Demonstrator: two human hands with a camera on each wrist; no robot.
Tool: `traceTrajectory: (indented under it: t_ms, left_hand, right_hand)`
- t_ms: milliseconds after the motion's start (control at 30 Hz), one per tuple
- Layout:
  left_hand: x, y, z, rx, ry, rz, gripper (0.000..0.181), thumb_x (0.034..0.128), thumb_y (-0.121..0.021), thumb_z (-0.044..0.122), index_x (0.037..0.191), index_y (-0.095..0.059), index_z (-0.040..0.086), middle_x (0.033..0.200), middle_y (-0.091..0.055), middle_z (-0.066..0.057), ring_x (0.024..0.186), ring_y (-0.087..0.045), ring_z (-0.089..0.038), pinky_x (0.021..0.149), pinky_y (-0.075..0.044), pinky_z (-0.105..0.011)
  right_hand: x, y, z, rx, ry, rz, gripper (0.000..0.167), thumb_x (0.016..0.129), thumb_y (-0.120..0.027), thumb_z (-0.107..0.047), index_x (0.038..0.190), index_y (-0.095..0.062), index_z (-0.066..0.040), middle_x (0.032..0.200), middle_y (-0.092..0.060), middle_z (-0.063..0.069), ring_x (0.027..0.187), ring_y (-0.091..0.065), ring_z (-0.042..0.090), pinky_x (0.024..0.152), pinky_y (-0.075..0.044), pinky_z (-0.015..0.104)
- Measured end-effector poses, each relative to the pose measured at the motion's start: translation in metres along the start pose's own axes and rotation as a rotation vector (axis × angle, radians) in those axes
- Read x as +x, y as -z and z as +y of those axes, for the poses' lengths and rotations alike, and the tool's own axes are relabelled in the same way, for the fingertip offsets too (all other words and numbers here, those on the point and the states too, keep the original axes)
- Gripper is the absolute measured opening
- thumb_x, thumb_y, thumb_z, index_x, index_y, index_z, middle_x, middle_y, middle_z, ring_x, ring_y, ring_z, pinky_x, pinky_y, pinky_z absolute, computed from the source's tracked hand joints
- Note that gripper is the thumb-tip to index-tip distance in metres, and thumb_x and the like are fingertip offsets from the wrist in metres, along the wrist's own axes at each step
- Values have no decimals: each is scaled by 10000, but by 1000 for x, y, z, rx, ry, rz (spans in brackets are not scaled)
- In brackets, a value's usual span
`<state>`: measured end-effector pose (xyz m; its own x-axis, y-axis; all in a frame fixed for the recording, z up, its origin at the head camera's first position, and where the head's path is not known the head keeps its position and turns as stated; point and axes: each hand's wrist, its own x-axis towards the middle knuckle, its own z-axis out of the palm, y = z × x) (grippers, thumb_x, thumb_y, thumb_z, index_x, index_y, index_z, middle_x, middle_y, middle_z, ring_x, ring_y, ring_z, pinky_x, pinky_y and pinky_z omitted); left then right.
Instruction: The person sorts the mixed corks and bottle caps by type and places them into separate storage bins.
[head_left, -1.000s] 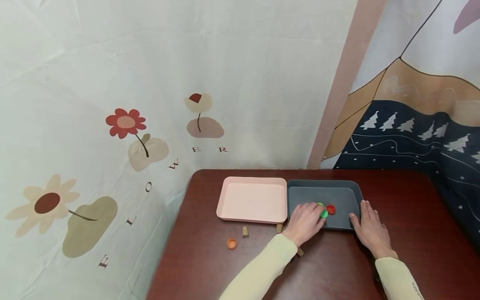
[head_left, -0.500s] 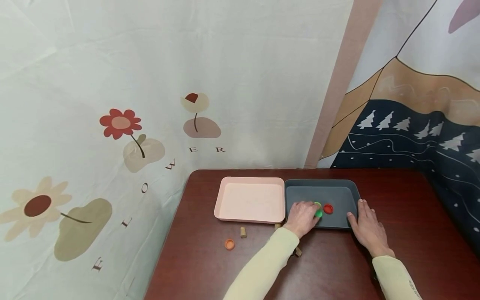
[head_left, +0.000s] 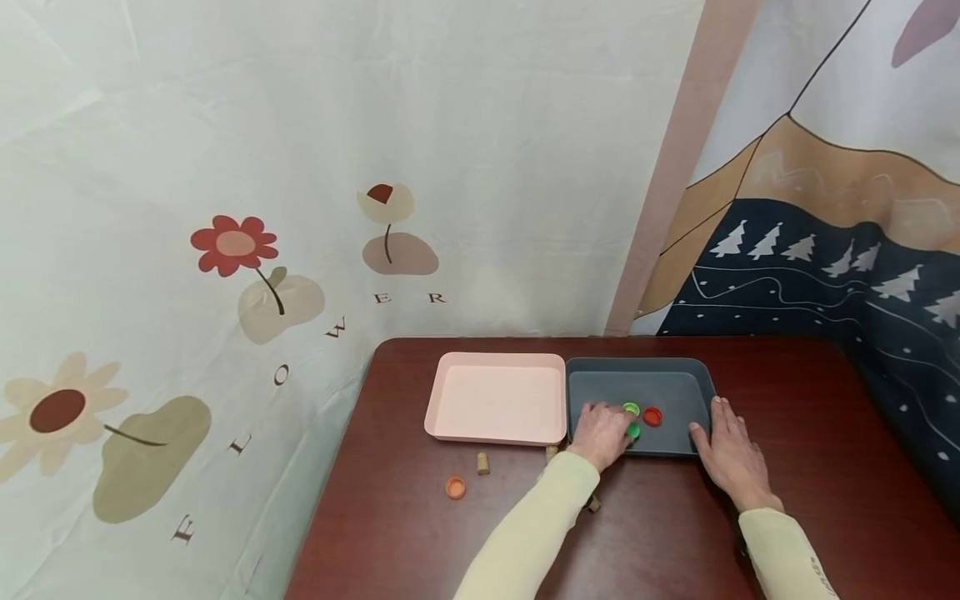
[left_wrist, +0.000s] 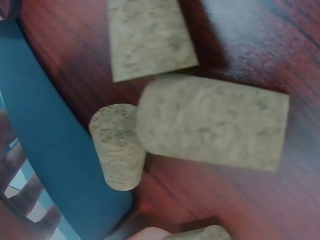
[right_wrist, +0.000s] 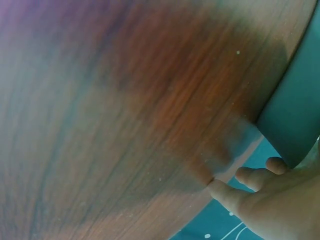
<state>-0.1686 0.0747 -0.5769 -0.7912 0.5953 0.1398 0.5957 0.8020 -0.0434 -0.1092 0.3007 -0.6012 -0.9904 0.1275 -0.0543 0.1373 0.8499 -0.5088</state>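
My left hand (head_left: 602, 433) reaches into the dark grey tray (head_left: 682, 392) and pinches a green bottle cap (head_left: 633, 431) between thumb and fingers. Another green cap (head_left: 632, 407) lies just beyond the fingertips, and a red cap (head_left: 652, 416) sits to their right. My right hand (head_left: 733, 467) rests against the tray's right front corner, fingers extended along the outer side and thumb near the front edge. In the left wrist view, several tapered corks (left_wrist: 212, 122) lie on the table beside the grey tray's wall (left_wrist: 50, 130).
A pink tray (head_left: 498, 400) stands left of the grey one, their sides meeting. In front of it are a cork (head_left: 483, 463) and an orange cap (head_left: 455, 487) on the dark red wooden table (head_left: 390, 517). A printed cloth (head_left: 525, 167) hangs behind.
My left hand has drawn slightly left, with the pinched green cap shifting away from the red cap. More of the other green cap shows. My right hand stays at the tray's corner.
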Motion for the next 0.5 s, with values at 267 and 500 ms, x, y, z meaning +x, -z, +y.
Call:
traceTrajectory:
  t_ms: [267, 500]
  left_hand:
    - [-5, 1, -6, -5, 42, -32, 362, 898, -749, 567, 1212, -756, 388, 1182, -713, 152, 1057, -654, -91, 947, -484, -364]
    - [-14, 5, -18, -84, 18, 92, 433, 952, -699, 537, 1307, -708, 289, 1313, -665, 76, 1218, -613, -145, 1061, -458, -446]
  right_hand:
    - [0, -1, -2, 5, 2, -6, 795, 1111, -342, -463, 1611, -68, 90, 1657, -84, 346, 1444, -156, 641, 1029, -211, 829]
    - [-2, 2, -2, 11, 8, -9, 793, 1112, -339, -461, 1613, -60, 87, 1659, -75, 344, 1441, -151, 646, 1028, -210, 828]
